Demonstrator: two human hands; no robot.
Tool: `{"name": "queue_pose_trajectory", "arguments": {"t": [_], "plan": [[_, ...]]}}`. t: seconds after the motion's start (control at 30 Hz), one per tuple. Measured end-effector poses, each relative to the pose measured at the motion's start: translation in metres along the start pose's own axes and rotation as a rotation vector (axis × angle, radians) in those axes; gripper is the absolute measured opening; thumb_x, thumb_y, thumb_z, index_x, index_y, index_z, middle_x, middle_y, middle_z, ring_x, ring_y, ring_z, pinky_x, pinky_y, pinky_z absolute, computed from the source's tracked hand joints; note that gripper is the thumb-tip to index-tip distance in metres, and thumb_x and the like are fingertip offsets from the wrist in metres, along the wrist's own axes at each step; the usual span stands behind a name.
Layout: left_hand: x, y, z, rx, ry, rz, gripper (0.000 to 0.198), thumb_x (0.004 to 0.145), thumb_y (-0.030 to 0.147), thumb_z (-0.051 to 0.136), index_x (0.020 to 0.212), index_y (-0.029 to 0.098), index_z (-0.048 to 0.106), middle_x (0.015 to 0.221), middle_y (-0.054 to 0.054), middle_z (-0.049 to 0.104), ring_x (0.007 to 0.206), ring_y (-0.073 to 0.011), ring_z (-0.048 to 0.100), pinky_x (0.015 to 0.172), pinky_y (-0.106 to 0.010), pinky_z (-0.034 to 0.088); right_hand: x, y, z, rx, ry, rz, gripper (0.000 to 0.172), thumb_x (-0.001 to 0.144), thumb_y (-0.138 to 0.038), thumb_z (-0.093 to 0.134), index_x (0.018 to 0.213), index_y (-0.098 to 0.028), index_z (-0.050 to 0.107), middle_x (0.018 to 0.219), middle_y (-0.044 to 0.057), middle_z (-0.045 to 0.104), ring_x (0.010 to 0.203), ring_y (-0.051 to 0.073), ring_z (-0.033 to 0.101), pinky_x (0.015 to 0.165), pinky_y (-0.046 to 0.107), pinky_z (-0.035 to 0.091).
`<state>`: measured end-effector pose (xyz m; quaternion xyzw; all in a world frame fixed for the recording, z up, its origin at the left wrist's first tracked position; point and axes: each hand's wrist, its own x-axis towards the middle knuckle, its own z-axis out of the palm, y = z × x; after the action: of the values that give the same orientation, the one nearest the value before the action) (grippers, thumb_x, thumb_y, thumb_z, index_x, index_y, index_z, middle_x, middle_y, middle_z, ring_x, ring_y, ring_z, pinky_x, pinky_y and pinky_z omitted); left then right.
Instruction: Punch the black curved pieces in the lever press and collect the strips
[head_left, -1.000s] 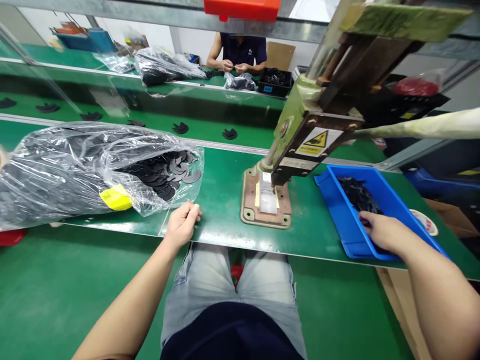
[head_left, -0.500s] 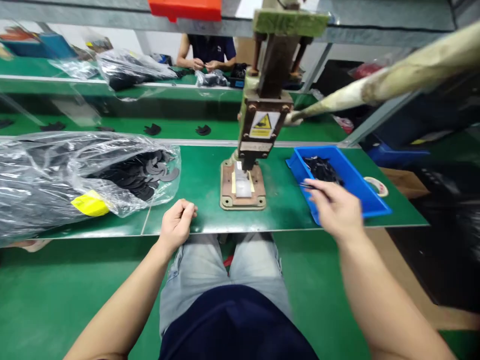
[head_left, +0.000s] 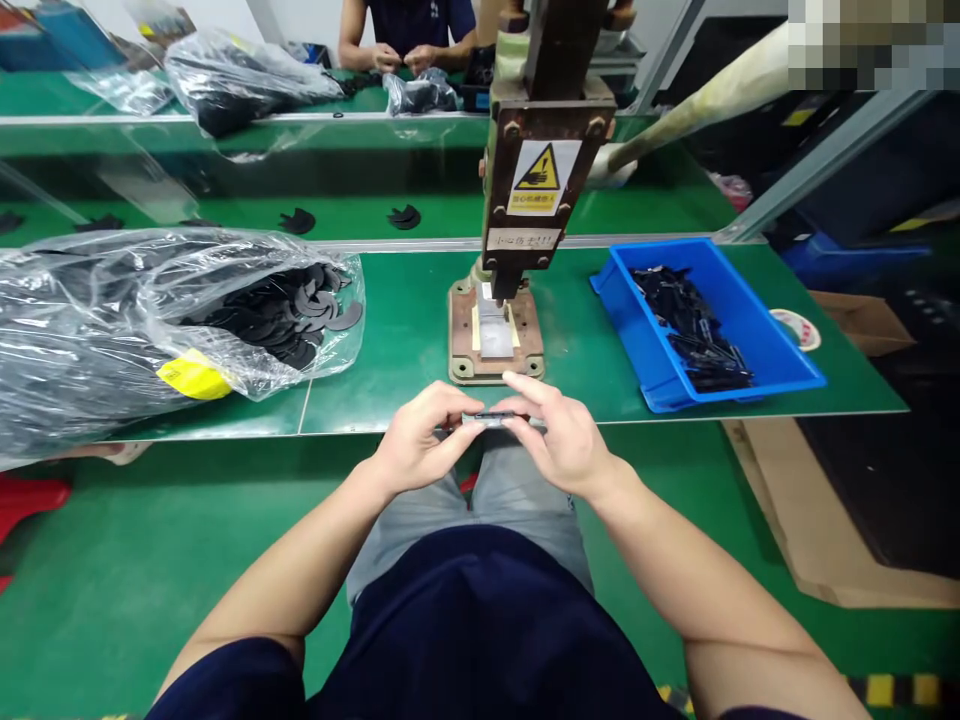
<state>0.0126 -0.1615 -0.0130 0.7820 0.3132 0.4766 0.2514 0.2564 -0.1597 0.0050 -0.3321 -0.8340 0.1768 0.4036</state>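
Well, the green workbench [head_left: 405, 340] runs right across the middle of the frame. A clear plastic bag [head_left: 82, 350] lies on it at centre left, its mouth open on black crescent-shaped pieces [head_left: 304, 305]. Just right of centre stands a hand-lever press [head_left: 547, 115], its lever reaching to the upper right. The blue plastic bin [head_left: 742, 300], with slim black parts [head_left: 697, 325] inside, sits at centre right.

I see the left hand [head_left: 420, 440] and right hand [head_left: 566, 440] facing each other below the press, near the bench's front edge. Between them, at lower centre, is a small slim dark-and-pale piece [head_left: 493, 418], an end in each thumb-and-finger pinch, both closed down to its thickness.
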Motion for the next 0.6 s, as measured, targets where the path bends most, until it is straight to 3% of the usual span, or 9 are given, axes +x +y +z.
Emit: {"name": "queue_pose_trajectory", "arguments": {"t": [0.43,0.53,0.6], "plan": [[-0.002,0.010,0.000,-0.033,-0.020,0.027,0.029,0.096,0.016,0.077,0.123,0.024,0.071,0.098,-0.005,0.074,0.084,-0.0155,0.069,0.073,-0.030,0.059,-0.005,0.006,0.008,0.036,-0.055,-0.007,0.075,0.100,-0.018,0.061,0.166,-0.030,0.029,0.116,0.001,0.082,0.107,0.015,0.080,0.095,0.033,0.069],[0.000,0.003,-0.004,0.008,-0.014,0.050,0.024,0.097,0.013,0.074,0.118,0.024,0.072,0.102,-0.006,0.075,0.088,-0.0161,0.071,0.074,-0.030,0.059,-0.005,0.011,0.005,-0.009,-0.099,0.010,0.074,0.101,-0.021,0.061,0.167,-0.029,0.029,0.119,0.002,0.082,0.109,0.016,0.080,0.097,0.034,0.069],[0.009,-0.011,-0.007,0.059,0.025,0.029,0.015,0.098,0.016,0.074,0.110,0.023,0.074,0.100,-0.006,0.076,0.085,-0.0152,0.070,0.073,-0.029,0.058,0.003,0.017,-0.010,-0.095,-0.084,0.044,0.063,0.100,-0.024,0.061,0.161,-0.028,0.042,0.127,0.005,0.080,0.117,0.018,0.078,0.103,0.039,0.067]]}}
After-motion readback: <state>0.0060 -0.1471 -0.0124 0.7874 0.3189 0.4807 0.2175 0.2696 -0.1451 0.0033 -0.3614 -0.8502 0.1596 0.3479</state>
